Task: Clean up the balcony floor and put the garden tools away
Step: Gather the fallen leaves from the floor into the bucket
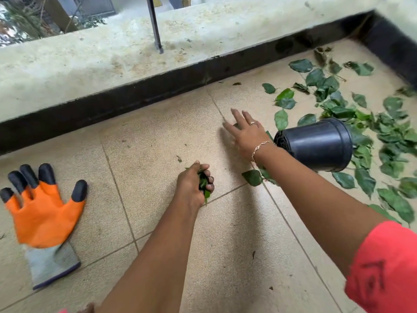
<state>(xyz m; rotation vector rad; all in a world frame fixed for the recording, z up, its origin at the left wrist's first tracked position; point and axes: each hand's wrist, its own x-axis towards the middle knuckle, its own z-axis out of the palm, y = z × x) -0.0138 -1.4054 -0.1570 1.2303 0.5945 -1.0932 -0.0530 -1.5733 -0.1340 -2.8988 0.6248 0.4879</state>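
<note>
Beige balcony tiles (pixel 158 136) run up to a dark skirting strip below a rough concrete ledge (pixel 90 64), where a thin black railing post (pixel 154 26) stands.

Near the middle of the floor the left hand (pixel 191 186) is curled into a fist round a small bunch of green leaves (pixel 203 182), which pokes out between the fingers and below the palm. The right hand (pixel 246 132) reaches further forward, palm down and low over the tiles, fingers straight and slightly spread, holding nothing. It wears a ring (pixel 252 123), with a thin bracelet (pixel 259 149) at the wrist and a red sleeve (pixel 383 267) higher up the arm.

Just to the right of that wrist a black plastic pot (pixel 320 143) lies on its side, its ribbed base turned towards the hand and its rim pointing away. Scattered leaves (pixel 338 107) cover the tiles around and beyond the pot, reaching the far right corner. One loose leaf (pixel 252 177) lies beside the right forearm, between the two hands.

Well apart on the left, an orange glove (pixel 42 213) with black claw tips and a grey cuff lies flat on the floor, fingers pointing towards the ledge
</note>
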